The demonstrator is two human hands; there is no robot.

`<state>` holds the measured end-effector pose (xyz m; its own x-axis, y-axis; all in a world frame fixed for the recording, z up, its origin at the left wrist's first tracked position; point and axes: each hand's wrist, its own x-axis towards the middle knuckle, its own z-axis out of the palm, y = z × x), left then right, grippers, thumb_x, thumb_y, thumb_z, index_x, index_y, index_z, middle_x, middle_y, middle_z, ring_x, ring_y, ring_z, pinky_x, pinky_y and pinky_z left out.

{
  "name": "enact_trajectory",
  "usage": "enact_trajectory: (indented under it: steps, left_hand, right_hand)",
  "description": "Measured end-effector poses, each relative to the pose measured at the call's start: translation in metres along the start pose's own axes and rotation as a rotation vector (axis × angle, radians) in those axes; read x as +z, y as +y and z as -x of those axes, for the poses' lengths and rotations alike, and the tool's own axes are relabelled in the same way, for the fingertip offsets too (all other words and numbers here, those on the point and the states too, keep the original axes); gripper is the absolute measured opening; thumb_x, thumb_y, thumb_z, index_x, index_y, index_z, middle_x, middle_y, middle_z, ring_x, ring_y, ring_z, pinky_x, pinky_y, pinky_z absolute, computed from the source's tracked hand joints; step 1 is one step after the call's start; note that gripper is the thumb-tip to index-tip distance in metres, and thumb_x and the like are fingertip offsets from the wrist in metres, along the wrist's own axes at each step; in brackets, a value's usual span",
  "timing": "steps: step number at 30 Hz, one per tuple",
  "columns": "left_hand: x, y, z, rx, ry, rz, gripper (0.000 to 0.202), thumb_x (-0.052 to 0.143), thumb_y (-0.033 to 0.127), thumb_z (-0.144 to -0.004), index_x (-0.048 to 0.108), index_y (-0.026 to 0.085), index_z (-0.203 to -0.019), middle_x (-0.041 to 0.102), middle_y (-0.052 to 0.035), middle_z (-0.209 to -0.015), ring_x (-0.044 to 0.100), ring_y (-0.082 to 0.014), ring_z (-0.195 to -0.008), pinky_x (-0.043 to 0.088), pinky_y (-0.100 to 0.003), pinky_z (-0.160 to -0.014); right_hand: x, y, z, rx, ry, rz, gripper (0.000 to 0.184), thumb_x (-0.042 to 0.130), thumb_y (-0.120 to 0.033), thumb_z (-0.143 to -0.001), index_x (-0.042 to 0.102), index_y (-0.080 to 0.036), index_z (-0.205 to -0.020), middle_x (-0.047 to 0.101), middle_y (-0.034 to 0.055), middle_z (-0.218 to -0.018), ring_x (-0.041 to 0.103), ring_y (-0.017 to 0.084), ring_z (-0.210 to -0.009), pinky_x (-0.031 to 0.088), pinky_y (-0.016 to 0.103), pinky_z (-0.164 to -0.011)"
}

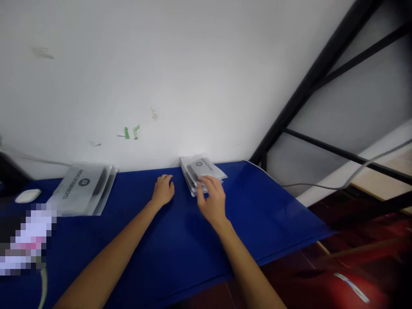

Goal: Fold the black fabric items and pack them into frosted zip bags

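Observation:
A small stack of frosted plastic zip bags [210, 168] with dark ROCKBROS lettering lies on the blue table near the wall, its layers slightly fanned. My right hand [213, 201] is at the stack's near edge, with thumb and fingers bent around a bag's edge; the exact contact is blurred. To the left of that stack, my left hand [163, 191] rests on the table, fingers loosely stretched and nothing in them. Farther left lies a second pile of larger-looking frosted bags [80, 193] with the same print, apart from both hands.
The blue table [183, 249] runs along a white wall [193, 77]. A white rounded case [28, 196] and a pixelated patch are at the left. Black metal frame bars [299, 90] stand at the right, with a grey cable [347, 182] and a red item [350, 287] below.

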<state>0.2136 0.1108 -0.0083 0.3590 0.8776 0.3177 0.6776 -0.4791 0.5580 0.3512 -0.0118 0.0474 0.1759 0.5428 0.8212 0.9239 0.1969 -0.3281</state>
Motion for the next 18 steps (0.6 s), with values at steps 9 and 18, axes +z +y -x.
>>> enact_trajectory:
  steps: [9, 18]
  left_hand:
    - [-0.062, -0.043, 0.077, -0.086, -0.054, -0.234, 0.042, 0.043, 0.021, -0.088, 0.053, 0.013, -0.128, 0.049, -0.0163, -0.14, 0.041, -0.0308, -0.13, 0.032, -0.049, -0.107]
    - [-0.094, -0.066, 0.12, -0.136, -0.036, -0.293, 0.042, 0.037, 0.029, -0.093, 0.052, 0.014, -0.129, 0.046, -0.0159, -0.143, 0.038, -0.0299, -0.134, 0.026, -0.051, -0.111]
  right_hand:
    - [0.059, -0.065, 0.017, 0.08, -0.749, 0.032, 0.045, 0.047, -0.031, -0.092, 0.053, -0.008, -0.13, 0.054, 0.019, -0.135, 0.051, 0.03, -0.124, 0.042, 0.042, -0.102]
    - [0.085, -0.07, 0.052, 0.011, -0.793, 0.04, 0.045, 0.046, -0.035, -0.093, 0.053, -0.014, -0.132, 0.046, 0.0177, -0.144, 0.04, 0.03, -0.135, 0.032, 0.049, -0.11]
